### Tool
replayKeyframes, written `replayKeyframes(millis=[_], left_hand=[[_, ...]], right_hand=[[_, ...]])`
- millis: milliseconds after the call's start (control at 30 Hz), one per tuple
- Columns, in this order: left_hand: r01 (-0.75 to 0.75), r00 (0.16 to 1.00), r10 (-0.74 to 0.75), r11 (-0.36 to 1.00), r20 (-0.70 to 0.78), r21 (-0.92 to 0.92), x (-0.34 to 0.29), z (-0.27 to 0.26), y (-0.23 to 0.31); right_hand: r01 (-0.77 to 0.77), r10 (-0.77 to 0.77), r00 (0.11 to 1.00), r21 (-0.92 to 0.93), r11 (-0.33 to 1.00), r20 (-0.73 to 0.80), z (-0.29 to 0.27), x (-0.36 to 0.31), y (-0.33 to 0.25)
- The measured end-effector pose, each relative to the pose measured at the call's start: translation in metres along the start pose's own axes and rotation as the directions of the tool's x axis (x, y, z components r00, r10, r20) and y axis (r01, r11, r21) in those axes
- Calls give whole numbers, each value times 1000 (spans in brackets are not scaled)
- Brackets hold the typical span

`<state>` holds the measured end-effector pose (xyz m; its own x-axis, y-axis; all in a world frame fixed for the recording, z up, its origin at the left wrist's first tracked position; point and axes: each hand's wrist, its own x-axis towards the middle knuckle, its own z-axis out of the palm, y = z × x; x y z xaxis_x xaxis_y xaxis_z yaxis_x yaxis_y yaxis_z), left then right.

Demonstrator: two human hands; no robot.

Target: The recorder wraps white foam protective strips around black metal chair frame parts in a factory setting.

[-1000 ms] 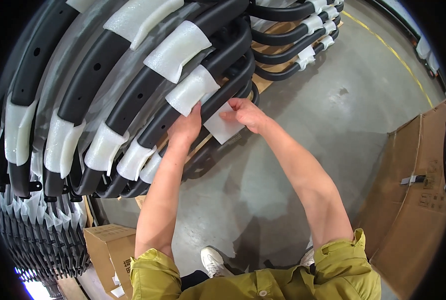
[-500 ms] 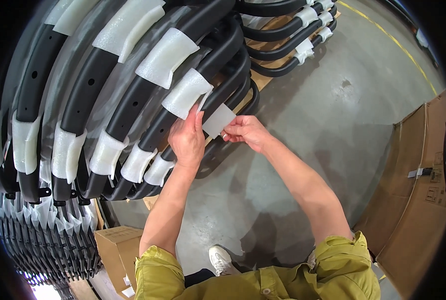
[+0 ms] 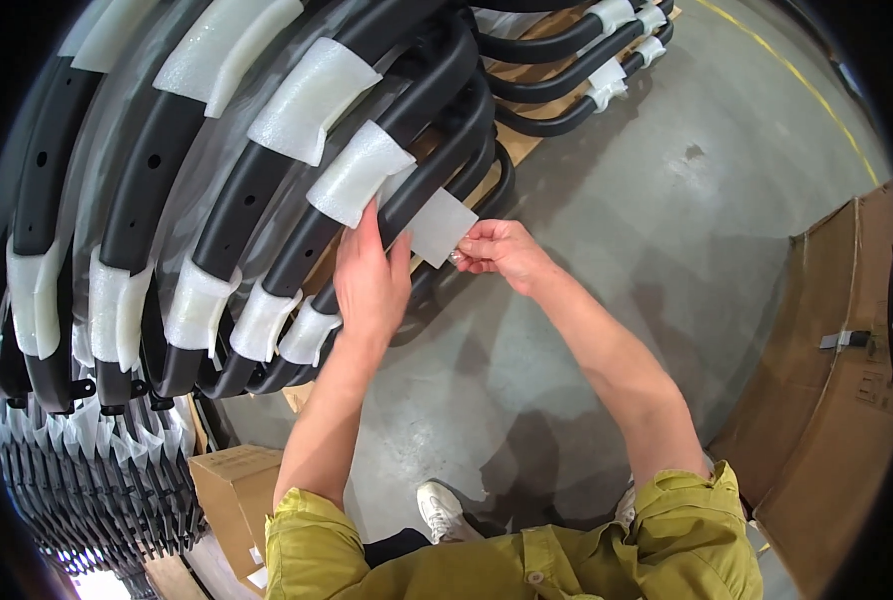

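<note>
A flat white foam sheet is pinched at its lower right corner by my right hand, thumb against fingers. The sheet sits against a bare black bent tube, and part of it is hidden behind that tube. My left hand lies over the same tube from below, index finger and thumb stretched and apart; its other fingers are partly hidden. Just above its fingertips, a white foam sleeve wraps the neighbouring tube. More foam sleeves cover the tubes farther left.
Several black tubes fill the left side, with clear film between them. Another stack of wrapped tubes lies on wood at the back. A cardboard box stands lower left, a large carton at right. A yellow line crosses the grey floor.
The tubes have shifted slightly left and up in view. My right hand has moved a little right with the foam sheet, showing more of it. My left thumb and index finger are farther apart.
</note>
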<state>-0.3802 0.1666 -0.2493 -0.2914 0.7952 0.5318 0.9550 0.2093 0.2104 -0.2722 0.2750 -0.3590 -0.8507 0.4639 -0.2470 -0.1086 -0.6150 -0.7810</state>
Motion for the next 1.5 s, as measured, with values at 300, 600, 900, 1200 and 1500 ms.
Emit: replayKeyframes(millis=[300,600,900,1200,1500], left_hand=[[-195,892,302,929,337,-316,-45,-25,34],[868,399,-11,327,917,-374,-51,-60,62],[795,536,-95,391,839,-463,-67,-92,70],[702,598,-111,551,794,-452,-72,-112,74],[719,576,-23,489,817,-494,-76,-118,66]], right_hand=[[-237,301,946,-377,896,121,-24,-102,-53],[153,-47,987,-829,537,152,37,-157,-97],[501,-407,843,-791,352,353,66,-194,-91],[535,-367,814,-826,174,450,85,-202,-86],[537,-300,818,-838,93,491,90,-204,-83]])
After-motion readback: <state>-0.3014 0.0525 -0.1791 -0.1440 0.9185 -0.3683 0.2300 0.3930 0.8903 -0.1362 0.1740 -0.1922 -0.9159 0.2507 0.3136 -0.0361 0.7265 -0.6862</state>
